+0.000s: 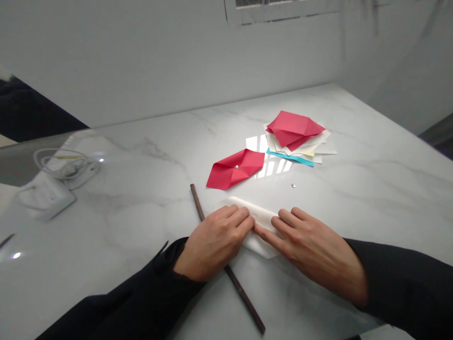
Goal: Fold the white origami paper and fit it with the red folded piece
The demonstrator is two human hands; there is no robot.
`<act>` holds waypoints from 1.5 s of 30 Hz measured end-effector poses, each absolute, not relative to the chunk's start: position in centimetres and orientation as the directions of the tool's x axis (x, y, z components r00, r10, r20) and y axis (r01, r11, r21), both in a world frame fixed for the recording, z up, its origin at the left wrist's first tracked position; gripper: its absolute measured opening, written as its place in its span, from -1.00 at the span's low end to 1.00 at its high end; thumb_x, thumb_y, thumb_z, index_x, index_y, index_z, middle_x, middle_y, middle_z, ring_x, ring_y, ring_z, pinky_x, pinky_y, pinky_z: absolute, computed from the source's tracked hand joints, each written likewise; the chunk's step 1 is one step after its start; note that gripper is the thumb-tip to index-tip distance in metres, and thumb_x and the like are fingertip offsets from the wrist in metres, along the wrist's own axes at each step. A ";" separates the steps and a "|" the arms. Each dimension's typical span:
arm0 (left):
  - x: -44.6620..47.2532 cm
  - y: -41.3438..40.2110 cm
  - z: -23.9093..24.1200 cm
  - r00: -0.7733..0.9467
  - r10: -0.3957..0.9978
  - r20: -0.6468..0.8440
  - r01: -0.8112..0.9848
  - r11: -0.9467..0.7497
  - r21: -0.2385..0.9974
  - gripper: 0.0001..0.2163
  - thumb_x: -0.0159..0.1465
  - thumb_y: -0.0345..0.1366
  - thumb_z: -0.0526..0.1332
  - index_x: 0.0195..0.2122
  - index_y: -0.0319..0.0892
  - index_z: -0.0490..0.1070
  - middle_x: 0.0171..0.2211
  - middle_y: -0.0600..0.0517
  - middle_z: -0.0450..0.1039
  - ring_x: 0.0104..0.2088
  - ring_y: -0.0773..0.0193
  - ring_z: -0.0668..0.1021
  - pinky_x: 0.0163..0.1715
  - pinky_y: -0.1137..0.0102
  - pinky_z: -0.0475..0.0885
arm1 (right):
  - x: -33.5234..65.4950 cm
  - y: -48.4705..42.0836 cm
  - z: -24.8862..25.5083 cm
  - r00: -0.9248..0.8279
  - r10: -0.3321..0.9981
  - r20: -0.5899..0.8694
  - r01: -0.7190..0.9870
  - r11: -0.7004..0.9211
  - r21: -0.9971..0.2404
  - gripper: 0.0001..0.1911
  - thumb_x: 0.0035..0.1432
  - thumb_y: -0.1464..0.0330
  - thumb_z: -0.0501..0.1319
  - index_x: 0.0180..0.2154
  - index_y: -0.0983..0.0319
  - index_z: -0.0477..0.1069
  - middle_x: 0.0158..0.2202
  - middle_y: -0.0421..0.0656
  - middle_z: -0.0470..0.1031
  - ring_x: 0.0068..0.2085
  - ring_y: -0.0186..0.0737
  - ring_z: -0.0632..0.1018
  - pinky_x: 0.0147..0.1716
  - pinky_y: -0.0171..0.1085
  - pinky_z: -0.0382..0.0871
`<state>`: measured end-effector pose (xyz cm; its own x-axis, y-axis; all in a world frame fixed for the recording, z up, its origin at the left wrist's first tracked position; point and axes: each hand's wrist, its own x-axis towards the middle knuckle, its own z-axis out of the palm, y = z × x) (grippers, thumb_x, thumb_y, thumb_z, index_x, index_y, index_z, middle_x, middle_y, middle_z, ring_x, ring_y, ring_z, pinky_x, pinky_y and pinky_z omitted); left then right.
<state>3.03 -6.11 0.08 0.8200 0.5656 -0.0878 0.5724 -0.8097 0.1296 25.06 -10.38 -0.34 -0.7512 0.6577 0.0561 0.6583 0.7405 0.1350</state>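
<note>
A folded sheet of white paper [255,212] lies on the marble table [148,198] in front of me. My left hand [215,243] rests on its left part, fingers together and pressed flat on the fold. My right hand [311,248] lies on the right part, fingers stretched out flat, fingertips almost meeting those of the left. Under my left wrist runs a thin dark stick [226,269]. Beyond the white paper lies a red folded paper shape [235,169] with a small silver pin in its middle.
A stack of paper sheets [300,144], white, yellow and blue, with a red folded piece [293,128] on top, sits at the back right. A small silver pin [293,185] lies loose near it. A white charger with coiled cable [56,182] is at the left.
</note>
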 end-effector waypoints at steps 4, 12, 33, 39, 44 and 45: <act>3.2 -6.2 0.2 0.811 0.578 -0.090 0.585 -0.799 0.136 -0.88 0.40 -0.47 0.12 -0.22 -0.22 0.44 -0.22 -0.05 0.47 -0.22 0.11 0.48 -0.13 0.21 0.46 | 25.1 -10.3 -0.3 -0.756 0.653 0.051 0.652 0.745 0.142 -0.58 0.31 0.47 0.16 0.19 0.33 0.32 -0.30 -0.10 0.47 -0.29 -0.06 0.45 -0.32 -0.13 0.26; 3.4 -6.3 0.3 0.799 0.597 -0.073 0.601 -0.785 0.150 -0.84 0.42 -0.46 0.08 -0.25 -0.22 0.43 -0.24 -0.05 0.47 -0.26 0.14 0.47 -0.17 0.25 0.44 | 25.2 -10.3 -0.1 -0.759 0.650 0.039 0.649 0.748 0.138 -0.61 0.31 0.46 0.16 0.16 0.31 0.34 -0.30 -0.10 0.48 -0.27 -0.06 0.46 -0.29 -0.12 0.27; 4.0 -6.4 0.8 0.756 0.644 -0.117 0.654 -0.740 0.154 -0.88 0.36 -0.48 0.12 -0.31 -0.19 0.36 -0.25 -0.04 0.45 -0.28 0.17 0.45 -0.21 0.27 0.43 | 25.3 -10.2 -0.1 -0.761 0.648 0.018 0.646 0.756 0.104 -0.56 0.28 0.50 0.17 0.18 0.30 0.30 -0.28 -0.11 0.50 -0.27 -0.06 0.47 -0.27 -0.12 0.25; 4.2 -6.3 0.8 0.737 0.666 -0.114 0.675 -0.717 0.174 -0.86 0.35 -0.51 0.11 -0.33 -0.19 0.37 -0.27 -0.03 0.45 -0.30 0.19 0.45 -0.25 0.31 0.42 | 25.3 -10.3 0.1 -0.766 0.642 0.025 0.641 0.760 0.108 -0.57 0.28 0.49 0.18 0.18 0.31 0.30 -0.28 -0.09 0.52 -0.27 -0.05 0.48 -0.30 -0.11 0.24; 3.9 -6.2 0.8 0.725 0.675 -0.136 0.688 -0.701 0.186 -0.87 0.39 -0.47 0.13 -0.31 -0.20 0.41 -0.26 -0.02 0.47 -0.30 0.20 0.48 -0.28 0.33 0.43 | 25.3 -10.1 -0.3 -0.771 0.636 0.033 0.636 0.765 0.104 -0.56 0.30 0.48 0.19 0.20 0.30 0.30 -0.29 -0.12 0.51 -0.27 -0.07 0.48 -0.28 -0.12 0.25; 3.6 -6.2 0.9 0.731 0.670 -0.131 0.682 -0.704 0.199 -0.86 0.40 -0.46 0.13 -0.30 -0.20 0.42 -0.26 -0.02 0.48 -0.30 0.21 0.49 -0.29 0.34 0.43 | 25.3 -10.1 -0.4 -0.774 0.632 0.038 0.632 0.768 0.099 -0.56 0.31 0.47 0.19 0.20 0.30 0.30 -0.30 -0.13 0.51 -0.28 -0.08 0.48 -0.27 -0.12 0.25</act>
